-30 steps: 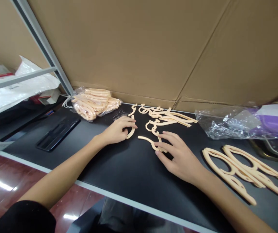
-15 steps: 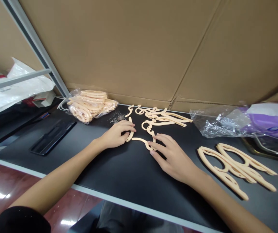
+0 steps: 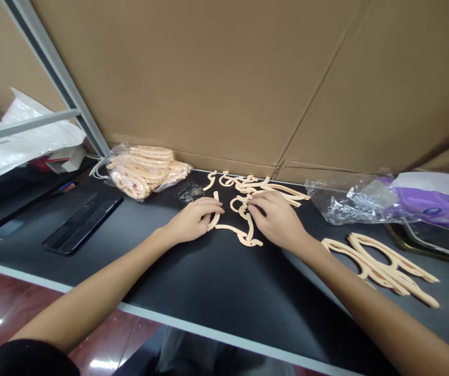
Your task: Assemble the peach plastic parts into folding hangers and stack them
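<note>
One broad brown cardboard panel (image 3: 193, 78) backs a black, pale-edged tabletop (image 3: 209, 292), crowded on both flanks: a clear plastic bag packed with cream hanger parts (image 3: 142, 169) to the left, folded cream plastic hangers (image 3: 385, 271) to the right — partly hidden by the right forearm (image 3: 357, 292). A flat, glossy black rectangular slab (image 3: 83, 224) lies toward the left. The right hand (image 3: 277, 216) meets a loose cluster of cream plastic parts (image 3: 245, 185); whether it grips one cannot be told. The left hand (image 3: 193, 220) pinches a slim curved cream plastic strip (image 3: 214, 222) — mid-table, long axis running away from the person, far end toward the panel.
</note>
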Tool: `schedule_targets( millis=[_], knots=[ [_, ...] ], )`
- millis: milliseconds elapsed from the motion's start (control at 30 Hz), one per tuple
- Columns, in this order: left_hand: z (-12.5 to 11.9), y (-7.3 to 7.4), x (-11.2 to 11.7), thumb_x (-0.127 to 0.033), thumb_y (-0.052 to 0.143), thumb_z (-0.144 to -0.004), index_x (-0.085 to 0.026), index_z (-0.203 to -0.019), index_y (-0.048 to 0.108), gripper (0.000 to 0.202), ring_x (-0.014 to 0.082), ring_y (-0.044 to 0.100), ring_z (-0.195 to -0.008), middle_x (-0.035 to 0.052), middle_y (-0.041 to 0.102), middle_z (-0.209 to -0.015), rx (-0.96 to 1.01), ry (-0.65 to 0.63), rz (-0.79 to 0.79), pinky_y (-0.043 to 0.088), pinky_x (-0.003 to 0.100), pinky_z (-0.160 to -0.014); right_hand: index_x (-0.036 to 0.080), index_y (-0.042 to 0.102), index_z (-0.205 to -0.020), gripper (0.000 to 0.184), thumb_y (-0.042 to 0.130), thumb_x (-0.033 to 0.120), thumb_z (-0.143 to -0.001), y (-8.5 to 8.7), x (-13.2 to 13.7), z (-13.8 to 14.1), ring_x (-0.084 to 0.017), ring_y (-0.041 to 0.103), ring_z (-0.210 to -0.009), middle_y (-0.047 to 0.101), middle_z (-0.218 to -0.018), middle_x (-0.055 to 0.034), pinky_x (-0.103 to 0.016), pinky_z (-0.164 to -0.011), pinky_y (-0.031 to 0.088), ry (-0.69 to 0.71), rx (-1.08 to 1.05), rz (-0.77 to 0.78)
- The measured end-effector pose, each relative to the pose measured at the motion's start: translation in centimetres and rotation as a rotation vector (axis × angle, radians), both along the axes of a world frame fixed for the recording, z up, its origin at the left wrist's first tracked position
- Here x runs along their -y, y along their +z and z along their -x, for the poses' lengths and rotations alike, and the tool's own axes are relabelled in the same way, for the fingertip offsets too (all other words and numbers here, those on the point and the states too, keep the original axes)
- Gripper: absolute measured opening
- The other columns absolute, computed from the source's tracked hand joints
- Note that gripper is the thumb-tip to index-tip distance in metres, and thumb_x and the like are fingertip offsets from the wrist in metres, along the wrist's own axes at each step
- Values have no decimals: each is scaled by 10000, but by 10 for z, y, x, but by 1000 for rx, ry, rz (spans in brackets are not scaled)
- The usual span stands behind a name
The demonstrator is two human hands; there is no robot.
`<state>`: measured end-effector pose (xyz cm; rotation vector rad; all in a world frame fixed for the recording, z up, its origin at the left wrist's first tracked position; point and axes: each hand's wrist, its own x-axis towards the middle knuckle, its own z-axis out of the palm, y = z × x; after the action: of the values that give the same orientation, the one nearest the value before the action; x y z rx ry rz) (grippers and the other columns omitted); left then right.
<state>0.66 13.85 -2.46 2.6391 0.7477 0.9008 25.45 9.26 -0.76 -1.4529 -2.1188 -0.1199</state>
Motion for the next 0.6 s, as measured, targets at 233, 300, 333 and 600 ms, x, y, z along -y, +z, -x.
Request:
schedule_targets(
  millis=[233, 300, 333, 600],
  knots=[
    [-1, -2, -1, 33, 421, -794, -157, -1057, 732, 450, 200, 665, -1142, 88, 731, -1170, 41, 5, 11, 540, 382, -1036, 181, 778, -997, 271, 536, 267, -909, -1, -83, 38, -355, 499, -1170, 636, -1203, -179, -529, -971, 413, -61, 71, 59],
    [-1, -2, -2, 37, 422, -788, -147, -1039, 738, 444, 204, 665, -1146, 92, 736, -1162, 51, 7, 24, 541, 377, -1037, 190, 775, -953, 246, 554, 279, -894, -6, -95, 44, -368, 477, -1179, 619, -1209, -183, -554, -969, 394, -73, 87, 79],
    [-1, -3, -2, 39, 424, -782, -144, -1030, 742, 442, 206, 663, -1152, 94, 736, -1162, 51, 5, 33, 539, 376, -1040, 191, 771, -929, 237, 556, 283, -890, -9, -99, 45, -369, 469, -1181, 613, -1206, -182, -559, -969, 386, -75, 93, 86],
    [-3, -3, -1, 39, 450, -727, -148, -1009, 748, 450, 219, 658, -1167, 100, 731, -1175, 40, -8, 71, 525, 406, -1062, 139, 708, -913, 251, 460, 179, -901, -14, -96, 49, -351, 430, -1222, 602, -1189, -205, -548, -1001, 323, 53, 142, 58]
  ],
)
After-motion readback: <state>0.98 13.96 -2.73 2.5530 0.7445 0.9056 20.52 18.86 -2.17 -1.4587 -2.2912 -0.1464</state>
